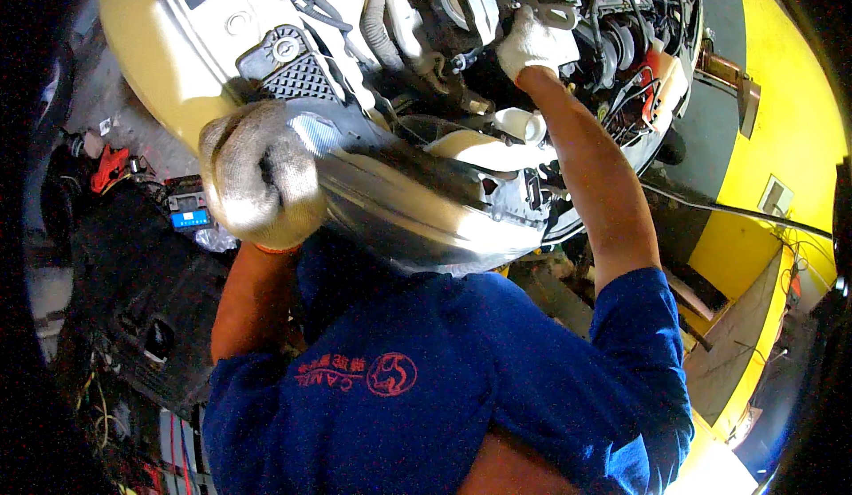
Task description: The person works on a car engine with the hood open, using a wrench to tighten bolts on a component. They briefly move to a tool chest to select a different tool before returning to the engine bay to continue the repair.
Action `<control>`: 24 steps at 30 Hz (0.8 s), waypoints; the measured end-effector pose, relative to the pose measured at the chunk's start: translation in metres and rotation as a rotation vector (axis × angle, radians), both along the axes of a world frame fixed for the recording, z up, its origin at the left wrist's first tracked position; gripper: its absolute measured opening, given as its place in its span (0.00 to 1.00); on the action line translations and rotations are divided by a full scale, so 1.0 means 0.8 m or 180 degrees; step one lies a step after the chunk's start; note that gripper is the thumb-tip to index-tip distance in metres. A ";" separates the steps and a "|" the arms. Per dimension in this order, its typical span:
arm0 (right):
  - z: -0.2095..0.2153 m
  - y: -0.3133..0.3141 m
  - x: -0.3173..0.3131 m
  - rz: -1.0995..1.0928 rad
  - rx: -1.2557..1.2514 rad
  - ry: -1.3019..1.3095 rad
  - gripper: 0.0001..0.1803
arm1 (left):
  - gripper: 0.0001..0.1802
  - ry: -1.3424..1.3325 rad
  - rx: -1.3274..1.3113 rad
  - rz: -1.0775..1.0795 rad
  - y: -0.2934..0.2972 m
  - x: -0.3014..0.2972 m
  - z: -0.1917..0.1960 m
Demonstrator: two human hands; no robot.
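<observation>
My left hand, in a grey-white knitted glove, is closed with its fingers curled, beside the headlight at the car's front corner. What it holds, if anything, is hidden. My right hand, in a white glove, reaches deep into the engine bay. It looks closed next to a grey metal loop, among hoses and engine parts; its fingertips are out of sight. Below that forearm sits a white plastic filler neck. Left of the hoses lies a black ribbed cover with a round cap.
A pale fender curves along the upper left. On the floor at left are red clamps, a battery-like box and a large black panel. Red parts with wires lie at the bay's right edge. A yellow wall stands at right.
</observation>
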State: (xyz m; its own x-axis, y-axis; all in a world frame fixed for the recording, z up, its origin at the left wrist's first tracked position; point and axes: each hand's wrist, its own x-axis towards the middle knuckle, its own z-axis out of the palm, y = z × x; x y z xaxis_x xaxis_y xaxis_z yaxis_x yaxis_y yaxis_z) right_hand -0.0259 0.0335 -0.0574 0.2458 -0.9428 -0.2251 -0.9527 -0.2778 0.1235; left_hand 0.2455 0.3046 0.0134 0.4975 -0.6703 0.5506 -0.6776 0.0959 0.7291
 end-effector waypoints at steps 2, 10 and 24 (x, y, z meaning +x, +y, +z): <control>0.009 -0.001 0.003 0.0054 0.0048 0.0191 0.22 | 0.10 -0.0102 -0.0027 0.0110 -0.002 0.000 -0.003; 0.061 0.039 -0.015 -0.0265 0.0870 0.1180 0.26 | 0.12 -0.0015 -0.0261 0.0093 -0.005 -0.003 -0.007; 0.018 0.019 -0.008 0.0853 0.0129 0.0228 0.22 | 0.11 -0.0056 0.0071 0.0338 -0.002 -0.010 -0.001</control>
State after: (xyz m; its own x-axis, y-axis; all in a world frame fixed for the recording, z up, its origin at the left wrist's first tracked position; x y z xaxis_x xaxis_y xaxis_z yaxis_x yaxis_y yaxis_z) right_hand -0.0323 0.0490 -0.0433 0.4673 -0.8362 -0.2872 -0.8338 -0.5248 0.1715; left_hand 0.2374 0.3027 0.0126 0.5568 -0.6267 0.5453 -0.6958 0.0067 0.7182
